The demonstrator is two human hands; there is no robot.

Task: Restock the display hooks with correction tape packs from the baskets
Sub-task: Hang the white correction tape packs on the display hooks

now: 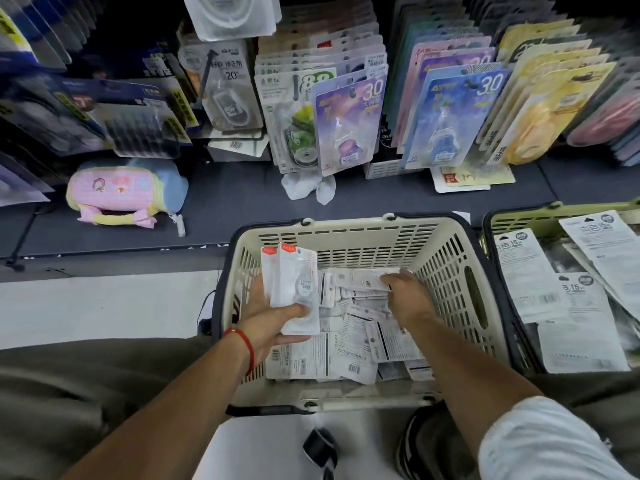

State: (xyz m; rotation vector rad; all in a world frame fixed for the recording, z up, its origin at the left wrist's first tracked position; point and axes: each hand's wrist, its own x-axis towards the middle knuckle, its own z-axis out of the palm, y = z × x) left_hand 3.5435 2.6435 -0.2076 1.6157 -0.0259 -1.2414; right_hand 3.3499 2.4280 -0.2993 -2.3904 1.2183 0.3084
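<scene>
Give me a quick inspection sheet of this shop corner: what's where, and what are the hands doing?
Surface: dark shelf ledge above a pale floor.
Job's things: cream basket full of white packs; green basket beside it, with bigger packs; display hooks crowded with carded packs.
Clutter: pink pouch and crumpled wrapper on the ledge.
Hands: left hand grips a stack of packs; right hand reaches into the cream basket, fingers on a pack.
Cables: nothing seen.
Surroundings: black shoe on the floor.

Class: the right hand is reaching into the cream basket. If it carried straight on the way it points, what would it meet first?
The right hand already touches a white pack on the pile; beyond that, probably the cream basket's far wall, though depth is unclear.
</scene>
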